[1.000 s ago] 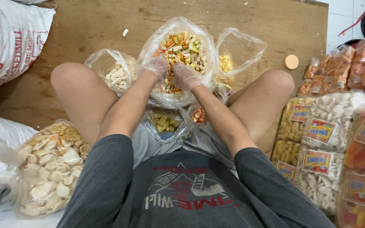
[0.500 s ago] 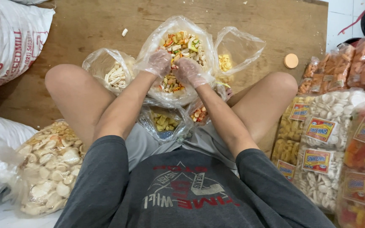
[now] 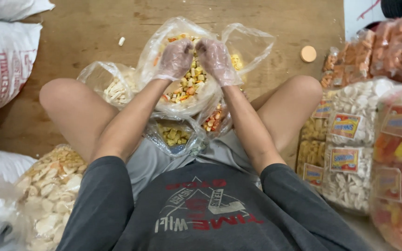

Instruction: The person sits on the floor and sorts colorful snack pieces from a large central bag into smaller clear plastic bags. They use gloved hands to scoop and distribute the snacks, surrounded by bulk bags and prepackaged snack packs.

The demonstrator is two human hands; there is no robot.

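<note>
You are lifting both gloved hands — left hand (image 3: 175,58), right hand (image 3: 216,58) — higher than a second ago, each grip closing around mixed crackers above the clear bag (image 3: 164,44) between your knees. The bag is resting on the wooden floor (image 3: 84,28), with white sacks (image 3: 3,56) and packed snack bags (image 3: 354,139) crowding both sides.

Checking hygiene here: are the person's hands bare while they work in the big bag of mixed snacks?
No: both the left hand and right hand wear thin clear plastic gloves.
</note>
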